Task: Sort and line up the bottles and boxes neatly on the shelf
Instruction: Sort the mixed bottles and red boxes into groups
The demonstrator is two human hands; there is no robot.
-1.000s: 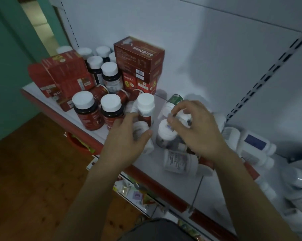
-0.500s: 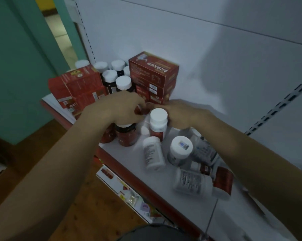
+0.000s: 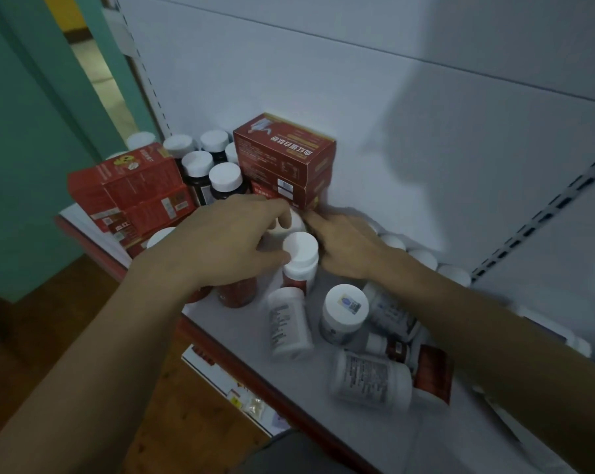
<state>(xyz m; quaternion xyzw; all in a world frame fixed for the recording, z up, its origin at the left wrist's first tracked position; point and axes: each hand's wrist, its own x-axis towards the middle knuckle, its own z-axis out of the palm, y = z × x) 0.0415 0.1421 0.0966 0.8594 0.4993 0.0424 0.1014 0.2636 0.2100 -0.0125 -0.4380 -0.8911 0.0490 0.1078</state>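
My left hand curls over the white cap of a bottle in front of the stacked red boxes. Its thumb touches an upright red bottle with a white cap. My right hand lies on the other side of those bottles, fingers straight and pointing at the base of the boxes. Dark bottles with white caps stand at the back left beside more red boxes. Two white bottles lie on the shelf, with an upright white jar between them.
A red-brown bottle lies by my right forearm. More white caps line the back wall to the right. A slotted upright divides the back panel. A lower shelf with packets sits below, above a wooden floor.
Both hands moved from the lying white bottles to the back left, in front of the red boxes. The white bottle that my left hand held now lies on the shelf.
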